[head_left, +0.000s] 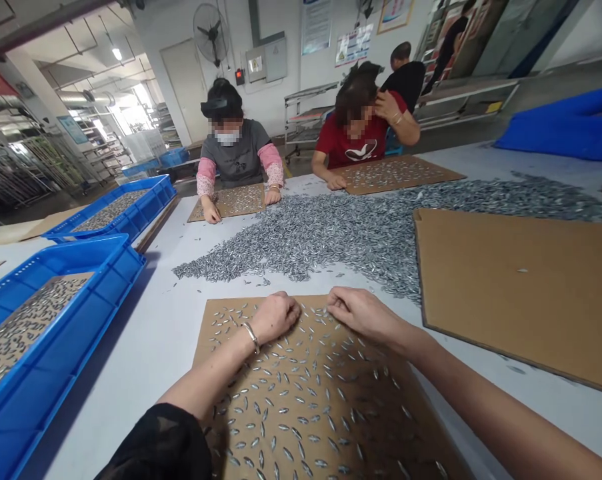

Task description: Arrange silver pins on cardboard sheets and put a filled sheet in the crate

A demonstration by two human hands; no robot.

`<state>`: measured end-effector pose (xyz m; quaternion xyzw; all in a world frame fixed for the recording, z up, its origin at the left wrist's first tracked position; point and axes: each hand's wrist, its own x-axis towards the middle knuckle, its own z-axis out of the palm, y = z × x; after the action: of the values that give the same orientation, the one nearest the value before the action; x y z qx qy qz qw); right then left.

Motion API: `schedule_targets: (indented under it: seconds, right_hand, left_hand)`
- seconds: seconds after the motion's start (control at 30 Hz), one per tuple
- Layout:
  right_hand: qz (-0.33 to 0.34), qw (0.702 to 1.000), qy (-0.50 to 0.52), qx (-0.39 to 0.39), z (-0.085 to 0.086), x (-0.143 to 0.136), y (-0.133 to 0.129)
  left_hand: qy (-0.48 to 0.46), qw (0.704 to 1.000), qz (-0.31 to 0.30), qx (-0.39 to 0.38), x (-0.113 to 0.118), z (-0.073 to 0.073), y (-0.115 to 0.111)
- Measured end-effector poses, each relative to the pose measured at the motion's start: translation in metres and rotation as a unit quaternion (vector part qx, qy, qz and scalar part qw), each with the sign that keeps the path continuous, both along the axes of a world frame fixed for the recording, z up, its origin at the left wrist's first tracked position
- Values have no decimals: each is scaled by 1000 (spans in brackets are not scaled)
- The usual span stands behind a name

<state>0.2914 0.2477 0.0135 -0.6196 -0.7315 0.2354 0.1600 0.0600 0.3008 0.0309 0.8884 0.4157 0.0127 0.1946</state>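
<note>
A cardboard sheet point(381, 427) lies in front of me, dotted with small silvery spindle-shaped metal pieces point(303, 420) spaced apart from one another. Over its far part is my left hand point(275, 316), with a bracelet at the wrist and the fingers curled closed. Close by on the right, my right hand point(355, 310) has thumb and fingers pinched together near the sheet's far edge. Whatever sits between the fingertips of either hand is too small or hidden to name. Just beyond the sheet spreads a large heap of the same metal pieces point(321, 233).
At right lies a stack of cardboard sheets point(521, 307) with one piece on top. Blue crates point(95, 300) holding covered sheets stand at left. Across the white table point(171, 333), two people work at cardboard sheets point(241, 200). Blue cloth point(555, 127) lies at far right.
</note>
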Motion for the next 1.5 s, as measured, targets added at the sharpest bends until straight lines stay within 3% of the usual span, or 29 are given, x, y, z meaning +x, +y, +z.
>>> schedule_targets:
  seconds: [0.23, 0.57, 0.77, 0.93, 1.2, 1.37, 1.5]
  right_hand:
    - [61, 998, -1, -4, -10, -4, -12]
    - [30, 998, -55, -15, -10, 6, -21]
    - [69, 997, -46, -9, -16, -6, -15]
    - [35, 999, -21, -2, -25, -14, -10]
    - [30, 999, -30, 32, -41, -34, -8]
    - [-5, 999, 1, 37, -27, -14, -1]
    - [-37, 998, -30, 29, -13, 4, 1]
  left_hand:
    - [18, 999, -33, -1, 28, -14, -2]
    - [72, 995, -62, 10, 47, -19, -6]
    - [102, 994, -48, 5, 46, -7, -3]
    - [119, 992, -37, -33, 36, 7, 7]
    - [147, 987, -18, -59, 42, 3, 6]
    - [156, 985, -10, -66, 50, 3, 9]
    - [150, 986, -20, -63, 50, 1, 11]
